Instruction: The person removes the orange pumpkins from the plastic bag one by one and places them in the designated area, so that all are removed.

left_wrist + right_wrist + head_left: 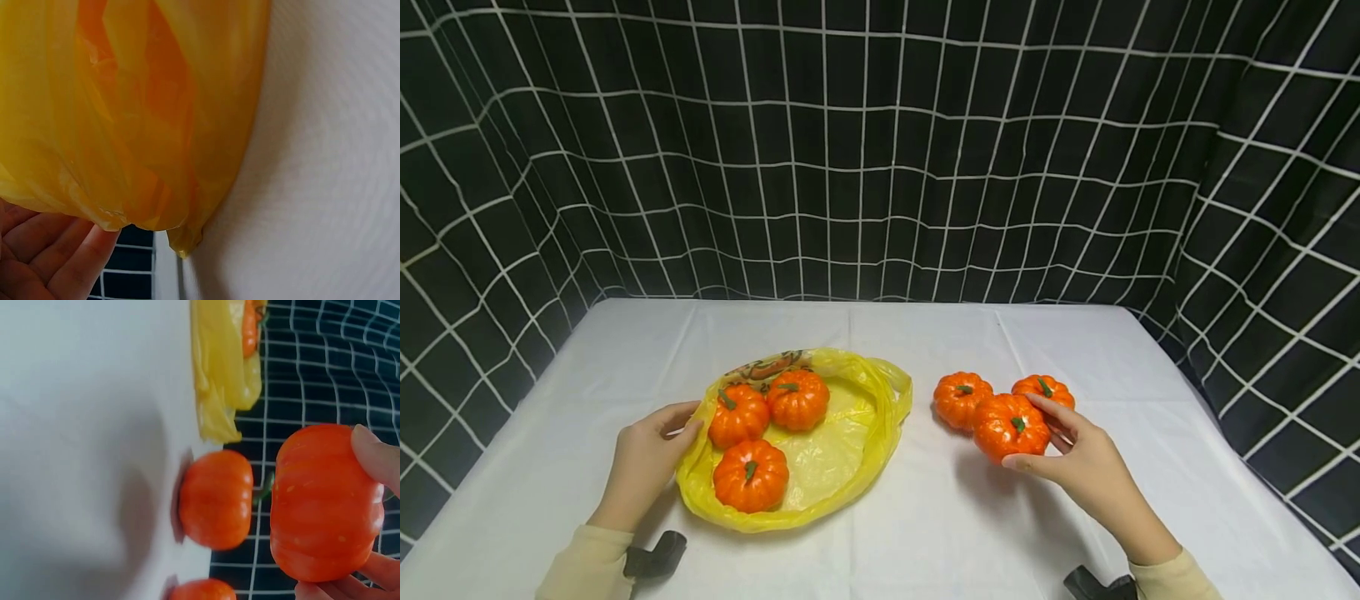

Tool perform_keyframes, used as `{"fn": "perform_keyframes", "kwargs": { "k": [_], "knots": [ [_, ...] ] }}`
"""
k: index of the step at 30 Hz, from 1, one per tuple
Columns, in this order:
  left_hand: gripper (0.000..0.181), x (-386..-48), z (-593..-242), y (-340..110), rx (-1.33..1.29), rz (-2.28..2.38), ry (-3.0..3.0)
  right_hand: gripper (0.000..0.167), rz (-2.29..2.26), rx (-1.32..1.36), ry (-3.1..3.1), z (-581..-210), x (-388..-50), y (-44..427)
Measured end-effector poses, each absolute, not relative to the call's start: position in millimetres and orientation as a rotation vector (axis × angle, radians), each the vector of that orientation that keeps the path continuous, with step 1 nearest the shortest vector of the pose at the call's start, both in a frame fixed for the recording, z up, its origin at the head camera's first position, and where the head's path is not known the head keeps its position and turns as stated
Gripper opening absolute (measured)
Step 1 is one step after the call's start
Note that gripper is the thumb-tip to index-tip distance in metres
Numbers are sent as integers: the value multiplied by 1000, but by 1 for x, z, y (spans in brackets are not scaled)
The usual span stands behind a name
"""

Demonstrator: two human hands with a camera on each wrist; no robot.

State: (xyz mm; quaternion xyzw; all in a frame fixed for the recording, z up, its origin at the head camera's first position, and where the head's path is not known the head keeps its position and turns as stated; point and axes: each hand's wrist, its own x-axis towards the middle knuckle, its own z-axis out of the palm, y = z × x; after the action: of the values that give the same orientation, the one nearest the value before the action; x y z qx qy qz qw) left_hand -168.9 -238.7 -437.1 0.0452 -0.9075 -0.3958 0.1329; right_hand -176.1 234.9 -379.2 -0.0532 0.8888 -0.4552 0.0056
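A yellow plastic bag [820,467] lies open on the table with three small orange pumpkins inside, one of them nearest the front [751,477]. My left hand [647,454] pinches the bag's left rim; in the left wrist view the bag [206,125] hides part of its fingers. My right hand [1078,458] grips another pumpkin [1011,427] from its right side, thumb in front and fingers behind. The right wrist view shows this pumpkin [328,503] raised off the table. Behind it, a pumpkin [961,400] and a partly hidden pumpkin [1051,388] rest on the cloth.
A white cloth [895,550] covers the table. Black curtains [880,150] with a white grid stand behind and at both sides. The bag's handle loop [901,385] points right, toward the loose pumpkins. Dark straps [657,557] sit at both wrists.
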Motion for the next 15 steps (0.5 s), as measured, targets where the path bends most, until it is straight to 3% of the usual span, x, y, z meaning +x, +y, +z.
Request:
{"fn": "perform_keyframes", "kwargs": {
  "k": [15],
  "knots": [
    [33, -169, -435, -238, 136, -1148, -2649, 93, -1317, 14, 2884, -371, -176, 277]
  ]
}}
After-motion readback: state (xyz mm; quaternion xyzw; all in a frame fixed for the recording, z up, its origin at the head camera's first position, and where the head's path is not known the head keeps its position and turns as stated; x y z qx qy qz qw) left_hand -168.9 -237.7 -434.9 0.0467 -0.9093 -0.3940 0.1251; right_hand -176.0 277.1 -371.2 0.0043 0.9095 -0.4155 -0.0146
